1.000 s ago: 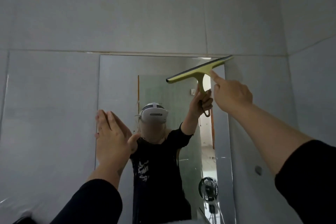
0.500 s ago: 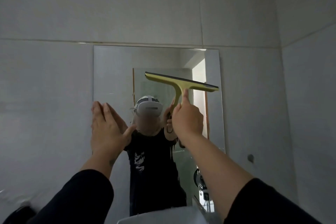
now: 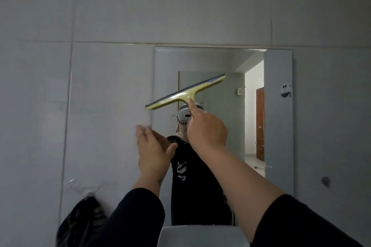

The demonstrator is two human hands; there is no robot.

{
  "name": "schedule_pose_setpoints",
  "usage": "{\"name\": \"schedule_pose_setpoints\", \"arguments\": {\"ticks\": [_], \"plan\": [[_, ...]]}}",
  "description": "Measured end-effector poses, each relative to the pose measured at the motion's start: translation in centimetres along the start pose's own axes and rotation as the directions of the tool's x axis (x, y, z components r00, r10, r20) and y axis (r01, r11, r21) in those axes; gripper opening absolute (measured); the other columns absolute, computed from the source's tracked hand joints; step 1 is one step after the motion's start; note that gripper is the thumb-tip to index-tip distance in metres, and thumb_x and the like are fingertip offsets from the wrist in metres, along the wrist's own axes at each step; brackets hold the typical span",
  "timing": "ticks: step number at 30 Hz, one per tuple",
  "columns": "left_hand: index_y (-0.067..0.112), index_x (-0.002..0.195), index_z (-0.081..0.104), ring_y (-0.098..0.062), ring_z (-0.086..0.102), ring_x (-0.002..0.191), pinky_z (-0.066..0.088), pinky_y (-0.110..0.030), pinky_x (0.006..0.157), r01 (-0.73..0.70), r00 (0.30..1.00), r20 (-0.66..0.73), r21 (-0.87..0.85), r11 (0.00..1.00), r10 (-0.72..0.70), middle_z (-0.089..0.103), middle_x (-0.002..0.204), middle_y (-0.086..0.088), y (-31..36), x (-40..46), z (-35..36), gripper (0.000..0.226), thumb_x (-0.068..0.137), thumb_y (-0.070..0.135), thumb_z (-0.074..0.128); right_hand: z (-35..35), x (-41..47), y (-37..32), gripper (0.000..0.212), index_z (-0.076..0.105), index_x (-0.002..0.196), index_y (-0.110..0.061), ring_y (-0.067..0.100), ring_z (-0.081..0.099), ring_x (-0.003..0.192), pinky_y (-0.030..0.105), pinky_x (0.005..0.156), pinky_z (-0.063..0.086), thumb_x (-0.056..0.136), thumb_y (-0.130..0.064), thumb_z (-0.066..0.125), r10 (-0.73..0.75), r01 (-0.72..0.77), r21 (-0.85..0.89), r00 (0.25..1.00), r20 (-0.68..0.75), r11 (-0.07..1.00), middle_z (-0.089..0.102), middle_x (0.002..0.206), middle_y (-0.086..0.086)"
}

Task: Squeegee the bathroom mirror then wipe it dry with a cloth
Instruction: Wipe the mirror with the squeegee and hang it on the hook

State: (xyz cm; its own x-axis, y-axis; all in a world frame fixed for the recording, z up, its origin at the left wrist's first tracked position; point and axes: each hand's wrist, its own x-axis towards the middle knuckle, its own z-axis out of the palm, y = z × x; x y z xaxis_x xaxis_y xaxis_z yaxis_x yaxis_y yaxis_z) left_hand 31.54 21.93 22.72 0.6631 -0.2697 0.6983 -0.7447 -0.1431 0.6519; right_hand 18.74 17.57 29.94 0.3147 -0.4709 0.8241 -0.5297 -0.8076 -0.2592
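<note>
Yellow-green plastic squeegee [image 3: 185, 92], T-shaped with a dark rubber strip along its top edge, now lies across the left half of the mirror [image 3: 277, 126], tilted with its left end low and just past the glass edge. Half a second ago it sat level on the right side, and before that at the top right corner — the strokes are working leftward, so squeegeeing looks part done. Right hand [image 3: 206, 130] is closed around the handle, index finger laid along it. Left hand [image 3: 153, 149] is flat and spread, palm toward the mirror's left edge, holding nothing. Mirror is frameless, smooth glass on glossy grey tile [image 3: 100, 106]. No drying cloth is identifiable — a dark bundle [image 3: 78, 224] sits lower left.
</note>
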Motion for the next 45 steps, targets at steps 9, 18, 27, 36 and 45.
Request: {"name": "schedule_pose_setpoints", "arguments": {"ticks": [9, 18, 27, 36, 45], "plan": [[0.01, 0.15, -0.004, -0.018, -0.008, 0.147, 0.015, -0.038, 0.116, 0.005, 1.0, -0.002, -0.015, 1.0, -0.005, -0.019, 0.158, -0.001, 0.0, 0.1, -0.1, 0.103, 0.083, 0.041, 0.067, -3.7, -0.1, 3.8, 0.061, 0.021, 0.143, -0.054, 0.029, 0.057, 0.089, 0.034, 0.066, 0.04, 0.097, -0.015, 0.033, -0.102, 0.11, -0.275, 0.994, 0.042, 0.955, 0.054, 0.112, 0.01], [0.009, 0.15, -0.004, -0.017, -0.01, 0.146, 0.013, -0.036, 0.117, 0.016, 1.0, 0.02, -0.013, 1.0, -0.016, -0.02, 0.158, -0.004, 0.3, -0.1, -0.4, 0.103, 0.083, 0.041, 0.068, -6.2, -1.3, 8.9, 0.07, 0.017, 0.141, -0.059, 0.029, 0.056, 0.09, 0.037, 0.067, 0.044, 0.094, -0.011, 0.036, 0.053, -0.027, -0.337, 0.996, 0.069, 0.941, 0.049, 0.117, 0.01], [0.01, 0.15, -0.006, -0.017, -0.008, 0.147, 0.014, -0.039, 0.116, 0.025, 0.998, 0.055, -0.028, 0.999, -0.024, -0.023, 0.157, -0.001, -0.2, 0.1, -0.2, 0.105, 0.082, 0.043, 0.068, -8.2, -2.5, 14.7, 0.058, 0.017, 0.142, -0.057, 0.033, 0.057, 0.099, 0.033, 0.069, 0.036, 0.098, -0.022, 0.03, 0.269, -0.243, -0.291, 0.962, 0.053, 0.925, 0.057, 0.115, 0.01], [0.01, 0.15, -0.003, -0.018, -0.006, 0.147, 0.015, -0.041, 0.117, 0.01, 0.999, 0.046, -0.012, 1.0, -0.01, -0.02, 0.158, 0.0, -0.6, 0.4, 0.3, 0.106, 0.08, 0.044, 0.069, -5.2, -5.8, 13.6, 0.061, 0.009, 0.147, -0.048, 0.027, 0.06, 0.071, 0.041, 0.07, 0.056, 0.097, -0.02, 0.031, 0.422, -0.443, 0.13, 0.892, 0.16, 0.887, 0.06, 0.085, 0.007], [0.01, 0.151, 0.004, -0.017, -0.001, 0.147, 0.013, -0.035, 0.116, 0.002, 1.0, 0.027, -0.088, 0.996, 0.0, -0.014, 0.16, 0.0, -0.8, 0.4, 0.1, 0.09, 0.088, 0.052, 0.054, -0.6, -7.6, 8.0, 0.058, 0.007, 0.15, -0.038, 0.018, 0.052, 0.062, 0.028, 0.05, 0.039, 0.1, -0.021, 0.031, 0.427, -0.462, 0.348, 0.887, 0.177, 0.816, 0.045, 0.063, -0.005]]}}
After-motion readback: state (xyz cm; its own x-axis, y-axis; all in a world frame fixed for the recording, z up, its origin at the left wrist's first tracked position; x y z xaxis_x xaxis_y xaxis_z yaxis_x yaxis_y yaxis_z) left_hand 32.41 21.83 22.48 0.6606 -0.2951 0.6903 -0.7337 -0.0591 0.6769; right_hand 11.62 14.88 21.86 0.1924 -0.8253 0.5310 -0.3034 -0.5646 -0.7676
